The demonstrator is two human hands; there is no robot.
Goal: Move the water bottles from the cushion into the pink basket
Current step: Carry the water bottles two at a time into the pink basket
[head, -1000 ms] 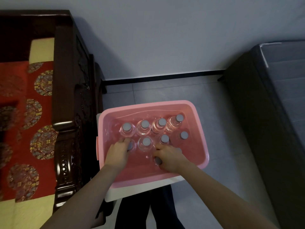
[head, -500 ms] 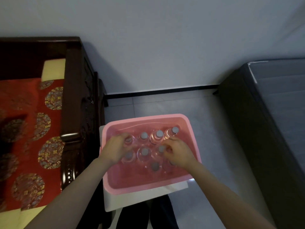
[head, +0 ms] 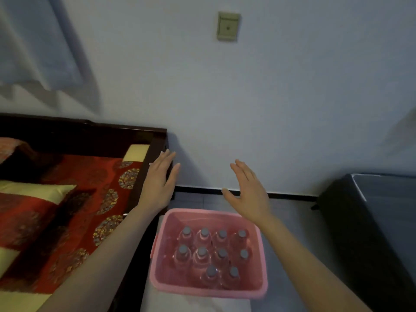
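Note:
The pink basket (head: 258,262) stands low in the middle of the view on a white stool. Several clear water bottles (head: 202,255) with grey caps stand upright inside it in rows. My left hand (head: 158,183) is raised above the basket's far left corner, fingers straight and empty, in front of the dark wooden armrest. My right hand (head: 247,190) hovers above the basket's far right corner, fingers spread and empty. The red patterned cushion (head: 74,199) lies to the left; I see no bottles on the part in view.
The dark wooden sofa frame (head: 155,140) borders the cushion beside the basket. A yellow pillow (head: 33,192) lies on the cushion. A dark mattress or bed (head: 371,221) stands at the right. The white stool (head: 193,300) carries the basket. Grey tiled floor lies between.
Both hands have lifted out of the basket and opened, holding nothing. The camera has tilted upward, showing more wall and a wall switch.

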